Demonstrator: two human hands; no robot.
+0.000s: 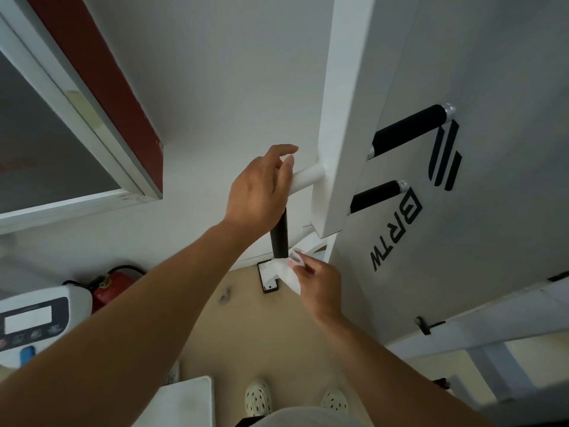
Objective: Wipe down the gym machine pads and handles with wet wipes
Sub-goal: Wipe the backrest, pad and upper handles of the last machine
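Wipe (288, 274): pinched in right hand (320, 283), at black grip's (279, 231) lower end.
Left hand (258, 192): curled around white bar (308, 177), 12 o'clock of wipe.

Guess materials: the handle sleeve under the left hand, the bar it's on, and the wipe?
Handle sleeve: matte black, probably foam or rubber; no shine, soft-looking edge.
White bar: likely painted or powder-coated metal tube; smooth, even, slightly glossy white.
Wet wipe in the right hand: thin non-woven fabric; limp and creased.
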